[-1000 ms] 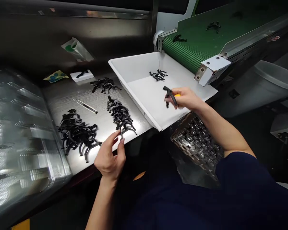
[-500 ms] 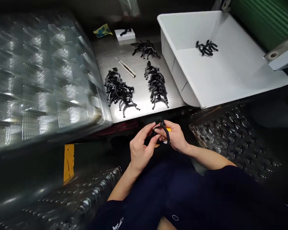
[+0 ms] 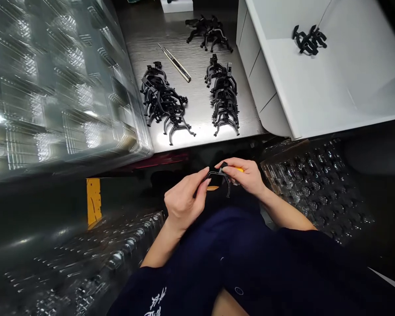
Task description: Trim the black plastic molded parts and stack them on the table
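In front of my body, both hands share one curved black plastic bracket (image 3: 228,186) with thin legs. My left hand (image 3: 186,197) pinches one leg between thumb and fingertips. On the other side my right hand (image 3: 246,175) grips the bracket's top. A yellow piece (image 3: 239,170) shows in my right hand, mostly covered by the fingers, so its kind is unclear. Below the fingertips an orange tip (image 3: 212,188) sticks out; whether it belongs to the yellow piece I cannot tell. Similar brackets lie on the metal table in a left pile (image 3: 164,98) and a right row (image 3: 224,98).
A utility knife (image 3: 174,62) lies between the bracket groups, with more brackets (image 3: 209,33) behind. To the right stands a white bin (image 3: 273,79) holding a few brackets (image 3: 309,40). Stacked clear trays (image 3: 52,87) fill the left; other clear trays (image 3: 316,188) sit low right.
My hands have moved apart somewhat, and the bracket has turned so its arch spans between them. The view has shifted closer to the table.
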`<action>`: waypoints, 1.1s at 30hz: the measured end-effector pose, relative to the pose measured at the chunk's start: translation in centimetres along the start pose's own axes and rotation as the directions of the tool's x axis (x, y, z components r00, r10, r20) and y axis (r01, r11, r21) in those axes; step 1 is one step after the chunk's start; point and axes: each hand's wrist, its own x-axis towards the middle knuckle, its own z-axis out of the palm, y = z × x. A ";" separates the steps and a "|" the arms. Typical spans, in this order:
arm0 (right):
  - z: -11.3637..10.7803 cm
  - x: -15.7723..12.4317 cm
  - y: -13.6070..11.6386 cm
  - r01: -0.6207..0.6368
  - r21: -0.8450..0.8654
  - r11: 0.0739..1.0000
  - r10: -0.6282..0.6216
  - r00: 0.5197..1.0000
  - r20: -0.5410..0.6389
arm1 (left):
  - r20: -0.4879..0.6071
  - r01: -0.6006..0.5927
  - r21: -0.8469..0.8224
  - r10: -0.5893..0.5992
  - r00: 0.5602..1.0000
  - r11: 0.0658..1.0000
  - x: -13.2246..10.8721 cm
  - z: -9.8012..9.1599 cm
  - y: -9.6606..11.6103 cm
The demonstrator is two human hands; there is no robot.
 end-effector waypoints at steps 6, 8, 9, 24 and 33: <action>2.4 -0.3 1.8 -0.148 0.283 0.948 0.126 0.988 0.092 | -0.174 0.227 -0.207 -0.264 0.949 0.952 -0.7 1.3 0.5; 2.3 -0.3 2.0 -0.169 0.263 0.950 0.135 0.981 0.142 | -0.192 0.227 -0.232 -0.273 0.943 0.946 -1.0 1.4 0.3; 2.0 -0.2 2.0 -0.173 0.261 0.950 0.133 0.977 0.165 | -0.195 0.235 -0.253 -0.287 0.938 0.938 -1.1 1.4 0.2; 0.0 0.5 1.8 0.338 0.171 0.925 -0.328 0.941 -0.088 | -0.181 0.309 -0.337 -0.383 0.906 0.889 -1.2 2.0 -0.4; -0.2 0.9 1.0 0.633 -0.542 0.553 -0.670 0.724 0.162 | -0.143 -0.104 0.106 0.119 0.983 0.989 -1.3 1.8 -0.6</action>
